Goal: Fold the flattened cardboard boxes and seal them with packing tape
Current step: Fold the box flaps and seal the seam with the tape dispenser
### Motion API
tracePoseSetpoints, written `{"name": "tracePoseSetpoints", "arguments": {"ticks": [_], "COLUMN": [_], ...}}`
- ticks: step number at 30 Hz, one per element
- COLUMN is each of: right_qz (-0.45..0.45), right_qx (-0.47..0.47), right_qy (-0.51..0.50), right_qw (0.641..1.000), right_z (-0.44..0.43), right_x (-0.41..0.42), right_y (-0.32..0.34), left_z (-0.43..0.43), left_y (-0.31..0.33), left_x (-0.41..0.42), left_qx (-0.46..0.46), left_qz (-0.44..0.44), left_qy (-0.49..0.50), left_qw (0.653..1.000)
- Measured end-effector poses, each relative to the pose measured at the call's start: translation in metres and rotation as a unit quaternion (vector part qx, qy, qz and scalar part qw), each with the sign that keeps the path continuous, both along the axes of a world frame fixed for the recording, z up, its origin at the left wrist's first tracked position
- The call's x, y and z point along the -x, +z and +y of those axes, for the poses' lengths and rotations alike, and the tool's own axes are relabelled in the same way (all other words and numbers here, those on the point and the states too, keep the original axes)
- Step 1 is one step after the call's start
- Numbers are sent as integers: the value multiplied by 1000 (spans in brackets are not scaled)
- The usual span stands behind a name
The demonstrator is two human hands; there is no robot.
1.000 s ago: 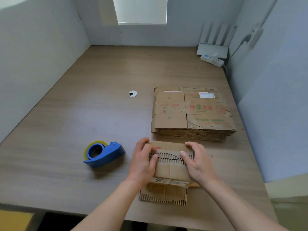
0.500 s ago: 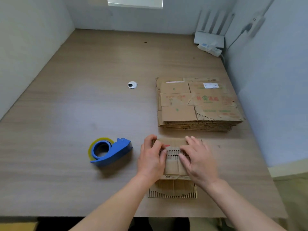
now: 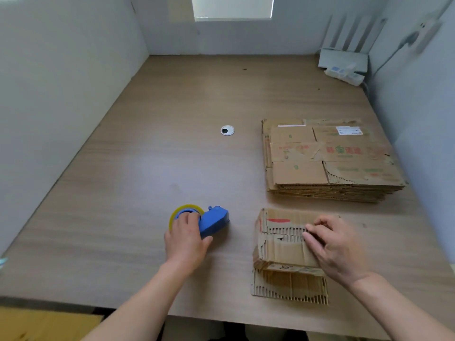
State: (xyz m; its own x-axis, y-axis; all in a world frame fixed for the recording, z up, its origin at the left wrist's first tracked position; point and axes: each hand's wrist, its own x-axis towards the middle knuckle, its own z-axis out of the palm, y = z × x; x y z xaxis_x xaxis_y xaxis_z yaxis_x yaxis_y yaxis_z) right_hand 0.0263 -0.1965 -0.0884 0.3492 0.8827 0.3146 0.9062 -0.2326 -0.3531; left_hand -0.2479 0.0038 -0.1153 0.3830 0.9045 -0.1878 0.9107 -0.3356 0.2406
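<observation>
A small folded cardboard box [image 3: 280, 244] stands near the table's front edge, its top flaps closed and a jagged flap lying flat toward me. My right hand [image 3: 337, 247] presses down on the top flaps with loosely bent fingers. To the left lies a blue tape dispenser [image 3: 214, 221] with a yellowish roll of packing tape. My left hand [image 3: 186, 238] lies over the roll end, fingers curled on it and thumb beside the blue body. Behind the box lies a stack of flattened cardboard boxes [image 3: 327, 158].
A wooden table [image 3: 147, 168] is walled by grey partitions on the left, back and right. A round cable grommet [image 3: 227, 130] sits mid-table. A white router and power strip [image 3: 344, 70] occupy the back right corner.
My left hand has left the box and moved left onto the tape dispenser. My right hand stays pressing on the box flaps. The camera has tilted and shifted.
</observation>
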Motion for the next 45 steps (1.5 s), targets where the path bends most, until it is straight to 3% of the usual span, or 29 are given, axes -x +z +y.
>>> {"name": "tracePoseSetpoints", "arguments": {"ticks": [4,8,12,15,17,20,24,34,45], "right_qz": [38,22,12,23,40,74,112,114,75], "right_qx": [-13,-2,16,6,-1,3,-2,-11,-43], "right_qy": [-19,-37,-47,-46,-55,-63,-55,-23,-16], "right_qw": [999,999,999,999,998,995,992,993,996], "right_z": [4,4,5,5,6,5,1,-2,1], "right_x": [1,5,3,1,2,1,-1,-2,-1], "right_y": [0,-4,-6,-7,-7,-7,-3,0,-4], "left_z": [15,17,11,-6,-17,-28,-29,-23,-18], "left_y": [-7,-4,23,59,77,84,78,81,97], "left_x": [-4,0,0,-17,-35,-58,-72,-80,-97], "left_qx": [73,36,-53,-116,-100,-51,3,17,0], "left_qz": [36,46,-92,-212,-228,-175,-82,-36,26], "left_qy": [11,-4,-79,-206,-275,-324,-316,-333,-419], "left_qw": [997,998,991,948,929,928,945,942,908]}}
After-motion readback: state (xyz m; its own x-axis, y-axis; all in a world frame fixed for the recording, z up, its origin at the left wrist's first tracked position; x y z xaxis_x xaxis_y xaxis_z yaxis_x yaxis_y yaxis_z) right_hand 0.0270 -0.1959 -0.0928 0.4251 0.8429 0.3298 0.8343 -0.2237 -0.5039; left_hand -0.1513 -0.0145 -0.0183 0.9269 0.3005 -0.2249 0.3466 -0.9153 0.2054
